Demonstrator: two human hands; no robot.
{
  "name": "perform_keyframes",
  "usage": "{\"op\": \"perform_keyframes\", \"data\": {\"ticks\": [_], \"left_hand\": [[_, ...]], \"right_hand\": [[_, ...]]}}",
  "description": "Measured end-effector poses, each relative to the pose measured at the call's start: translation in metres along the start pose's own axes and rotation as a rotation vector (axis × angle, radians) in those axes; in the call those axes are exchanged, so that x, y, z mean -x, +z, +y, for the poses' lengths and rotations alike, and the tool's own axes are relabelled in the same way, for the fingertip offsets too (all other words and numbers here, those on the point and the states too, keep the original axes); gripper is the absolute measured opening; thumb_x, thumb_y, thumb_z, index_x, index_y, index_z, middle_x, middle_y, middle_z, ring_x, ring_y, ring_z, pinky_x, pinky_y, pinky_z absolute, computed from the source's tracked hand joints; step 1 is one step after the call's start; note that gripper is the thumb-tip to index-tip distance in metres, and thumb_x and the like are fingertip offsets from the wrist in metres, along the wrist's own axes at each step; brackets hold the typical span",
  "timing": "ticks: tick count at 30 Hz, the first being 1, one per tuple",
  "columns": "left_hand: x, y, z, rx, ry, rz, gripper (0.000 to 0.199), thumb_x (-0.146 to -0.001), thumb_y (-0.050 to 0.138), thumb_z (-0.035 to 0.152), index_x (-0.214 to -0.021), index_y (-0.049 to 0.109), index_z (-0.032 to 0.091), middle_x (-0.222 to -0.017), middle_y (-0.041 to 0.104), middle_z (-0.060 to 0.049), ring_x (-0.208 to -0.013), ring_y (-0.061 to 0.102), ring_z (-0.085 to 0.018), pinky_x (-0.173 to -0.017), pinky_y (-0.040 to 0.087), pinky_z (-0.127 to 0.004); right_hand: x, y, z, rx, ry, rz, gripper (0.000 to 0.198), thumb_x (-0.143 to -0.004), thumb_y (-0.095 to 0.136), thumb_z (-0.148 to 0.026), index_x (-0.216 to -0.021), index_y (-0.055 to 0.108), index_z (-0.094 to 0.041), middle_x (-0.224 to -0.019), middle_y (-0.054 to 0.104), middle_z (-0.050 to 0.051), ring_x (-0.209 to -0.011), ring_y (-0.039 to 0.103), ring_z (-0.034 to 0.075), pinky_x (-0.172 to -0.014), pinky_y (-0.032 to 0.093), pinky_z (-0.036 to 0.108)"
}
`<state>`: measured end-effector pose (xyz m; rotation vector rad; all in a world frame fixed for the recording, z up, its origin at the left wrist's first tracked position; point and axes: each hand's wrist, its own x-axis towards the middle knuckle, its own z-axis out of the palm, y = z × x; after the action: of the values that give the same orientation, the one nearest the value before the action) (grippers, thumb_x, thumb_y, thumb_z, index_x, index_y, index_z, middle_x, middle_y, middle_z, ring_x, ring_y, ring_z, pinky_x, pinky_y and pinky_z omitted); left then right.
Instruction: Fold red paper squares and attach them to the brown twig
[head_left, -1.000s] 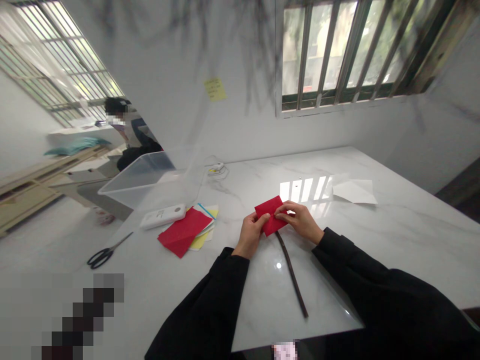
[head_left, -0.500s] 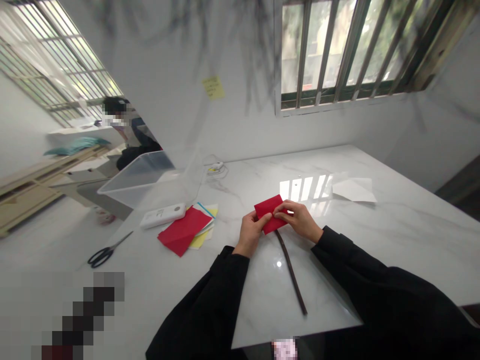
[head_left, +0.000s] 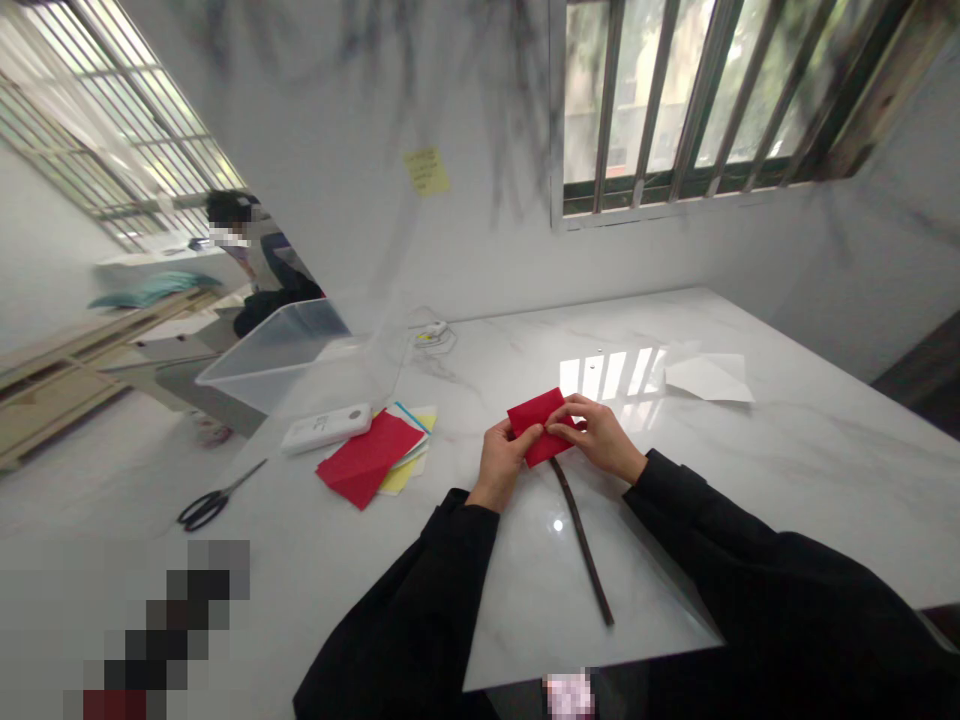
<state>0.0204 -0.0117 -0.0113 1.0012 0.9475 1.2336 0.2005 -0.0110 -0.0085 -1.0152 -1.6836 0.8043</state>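
Between both hands is a small piece of red paper [head_left: 536,412], held just over the marble-patterned table [head_left: 525,600]. My left hand [head_left: 504,462] grips its left side, thumb on the near face and fingers behind. My right hand [head_left: 596,435] pinches the paper near its right edge, thumb and index finger close to the left thumb. A thin dark brown stick [head_left: 583,545] lies on the table, its far end reaching up to the paper's lower edge. Whether the stick touches the paper I cannot tell.
Left of my hands lie a red sheet [head_left: 367,460] over yellow and white papers, a white case-like device [head_left: 327,430] and black-handled scissors [head_left: 214,507]. Behind stands a clear plastic bin [head_left: 262,365]. White paper [head_left: 709,378] lies at the right. A person [head_left: 262,265] sits far left.
Both hands stay on the red paper with almost no visible movement. The view has shifted very slightly; the stick and other objects lie as before.
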Motion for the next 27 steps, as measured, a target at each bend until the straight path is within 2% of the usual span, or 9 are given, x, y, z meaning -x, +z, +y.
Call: {"op": "perform_keyframes", "data": {"ticks": [8,11,14,17,20,22,24,27], "left_hand": [[-0.0009,0.0002,-0.0003,0.031,-0.012,-0.051,0.045,-0.069,0.09,0.035,-0.106,0.078,0.012,-0.1,0.079,-0.01,-0.087,0.072,-0.021,-0.084,0.056,-0.032],[-0.0014,0.0007,0.0,0.045,-0.008,-0.072,0.045,-0.069,0.09,0.035,-0.107,0.078,0.013,-0.101,0.079,-0.01,-0.09,0.073,-0.023,-0.088,0.056,-0.034],[-0.0013,0.0018,0.0003,0.054,-0.018,-0.084,0.045,-0.07,0.09,0.035,-0.107,0.078,0.013,-0.104,0.079,-0.011,-0.092,0.074,-0.023,-0.092,0.055,-0.036],[-0.0006,0.0035,0.0008,0.055,-0.021,-0.066,0.045,-0.069,0.091,0.036,-0.105,0.078,0.013,-0.103,0.079,-0.011,-0.091,0.074,-0.024,-0.093,0.055,-0.038],[0.0001,0.005,0.0021,0.05,-0.029,-0.064,0.045,-0.068,0.091,0.037,-0.104,0.078,0.013,-0.1,0.079,-0.011,-0.09,0.075,-0.025,-0.092,0.056,-0.04],[0.0004,0.0055,0.003,0.052,-0.032,-0.078,0.046,-0.068,0.091,0.036,-0.105,0.078,0.012,-0.1,0.079,-0.011,-0.091,0.075,-0.026,-0.093,0.056,-0.041],[0.0005,0.0057,0.0034,0.053,-0.029,-0.085,0.046,-0.068,0.091,0.035,-0.105,0.078,0.012,-0.099,0.079,-0.011,-0.092,0.074,-0.026,-0.094,0.055,-0.041],[0.0001,0.0053,0.0021,0.05,-0.026,-0.075,0.044,-0.068,0.091,0.035,-0.104,0.078,0.012,-0.099,0.079,-0.01,-0.09,0.074,-0.024,-0.093,0.055,-0.039]], "right_hand": [[0.0012,-0.0007,-0.0068,-0.013,0.018,0.05,0.016,-0.088,0.073,-0.037,-0.088,0.076,-0.022,-0.103,0.066,0.008,-0.094,0.065,0.021,-0.071,0.056,0.031],[0.0004,-0.0004,-0.0069,-0.027,0.016,0.074,0.017,-0.087,0.075,-0.038,-0.086,0.074,-0.021,-0.105,0.068,0.008,-0.096,0.065,0.022,-0.079,0.056,0.035],[0.0,0.001,-0.0058,-0.048,0.038,0.073,0.018,-0.086,0.074,-0.038,-0.088,0.07,-0.021,-0.096,0.069,0.006,-0.088,0.064,0.02,-0.082,0.055,0.037],[0.0009,0.003,-0.0054,-0.156,0.092,0.071,0.029,-0.085,0.075,-0.04,-0.104,0.065,-0.021,-0.095,0.07,0.005,-0.078,0.063,0.018,-0.072,0.055,0.033],[0.0019,0.0045,-0.0063,-0.279,0.106,0.071,0.062,-0.083,0.077,-0.039,-0.137,0.051,-0.025,-0.098,0.069,0.005,-0.08,0.066,0.019,-0.071,0.058,0.034],[0.0019,0.0047,-0.0063,-0.325,0.117,0.063,0.079,-0.083,0.077,-0.038,-0.15,0.038,-0.026,-0.096,0.069,0.004,-0.079,0.067,0.02,-0.073,0.059,0.036],[0.0014,0.0045,-0.005,-0.345,0.13,0.043,0.081,-0.083,0.077,-0.038,-0.152,0.037,-0.025,-0.094,0.07,0.004,-0.078,0.068,0.02,-0.075,0.06,0.038],[0.0004,0.0041,-0.0011,-0.35,0.123,0.011,0.07,-0.084,0.076,-0.037,-0.145,0.046,-0.024,-0.098,0.072,0.005,-0.082,0.069,0.021,-0.077,0.061,0.038]]}}
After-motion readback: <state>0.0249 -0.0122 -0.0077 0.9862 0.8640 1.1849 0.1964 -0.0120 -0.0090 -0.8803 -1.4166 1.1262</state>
